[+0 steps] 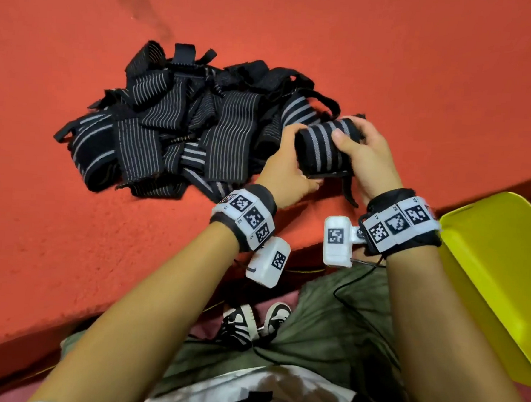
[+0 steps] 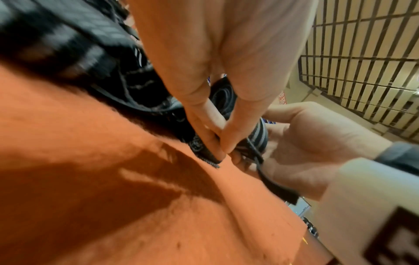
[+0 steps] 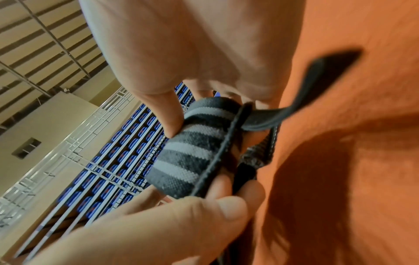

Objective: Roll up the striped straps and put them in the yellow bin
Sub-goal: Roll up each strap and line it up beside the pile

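A black strap with grey stripes, rolled into a tight roll, is held between both hands just above the red surface. My left hand grips its left end, thumb and fingers pinching the strap's edge. My right hand grips the right end with the thumb on top of the roll. A loose black tail hangs from the roll. A heap of unrolled striped straps lies to the left. The yellow bin stands at the right, below the surface's edge.
The red carpeted surface ends in a front edge that runs diagonally past my wrists. Below it are my legs and shoes. A metal grille and rows of blue seats lie far behind.
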Available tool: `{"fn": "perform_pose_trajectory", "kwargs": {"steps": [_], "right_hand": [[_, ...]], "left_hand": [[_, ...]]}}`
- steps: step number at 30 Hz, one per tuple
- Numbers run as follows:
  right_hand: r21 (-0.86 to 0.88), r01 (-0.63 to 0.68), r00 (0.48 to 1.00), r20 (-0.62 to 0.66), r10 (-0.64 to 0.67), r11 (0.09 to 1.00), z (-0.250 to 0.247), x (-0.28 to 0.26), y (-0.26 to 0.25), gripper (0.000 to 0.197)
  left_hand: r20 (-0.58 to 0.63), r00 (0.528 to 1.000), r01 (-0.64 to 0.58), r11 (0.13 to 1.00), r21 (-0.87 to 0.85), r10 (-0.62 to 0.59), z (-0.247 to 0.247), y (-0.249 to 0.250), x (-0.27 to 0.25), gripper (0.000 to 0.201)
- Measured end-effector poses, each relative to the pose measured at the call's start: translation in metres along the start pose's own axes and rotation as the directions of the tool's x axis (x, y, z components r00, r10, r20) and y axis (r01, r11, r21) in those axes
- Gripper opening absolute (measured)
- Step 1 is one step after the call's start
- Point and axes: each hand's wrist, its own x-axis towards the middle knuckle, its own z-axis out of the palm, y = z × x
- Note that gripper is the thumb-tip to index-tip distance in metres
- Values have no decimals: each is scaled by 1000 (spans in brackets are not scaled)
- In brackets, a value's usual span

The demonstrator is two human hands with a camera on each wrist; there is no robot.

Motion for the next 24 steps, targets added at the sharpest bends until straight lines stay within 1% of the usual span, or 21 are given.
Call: {"fn": "perform_pose_trajectory", "kwargs": {"steps": [2,5,7,9,12,14,18,20,21,24], "right_hand": [[-38,4,999,-45,-5,999,-10,5,1,33],[-106,4,995,-99,-15,994,-21,12,9,40],[-154,-6,992,-129,-14,988,-28,15,12,46],[-218,-2,988,-150,-32,976,-33,17,16,43],[-267,7,972,-225,-69,964,-44,24,28,34],[-317,-2,967,-243,-80,948,-47,26,32,32],[-399,-37,963,-258,-74,916,-47,30,37,37],[-461,-53,957,-277,-86,886,-48,31,35,42],[-506,-54,954,-281,-105,861,-48,32,34,40],[-609,-4,945,-263,-197,793,-49,35,27,21]], "left_hand": [[-10,1000,14,997,73,-13,12,2,13,89],[-3,999,41,986,164,-41,26,-1,28,83],[13,998,60,981,185,-64,34,-3,34,80],[18,996,81,978,190,-86,40,-5,39,79],[22,996,78,970,232,-86,46,-8,45,79],[12,996,79,967,241,-84,51,-9,48,78],[-22,998,66,961,269,-62,57,-11,53,79],[-56,998,52,952,301,-37,58,-14,56,82],[-69,997,50,949,312,-30,58,-15,58,81],[-81,996,54,940,337,-29,56,-14,63,75]]}}
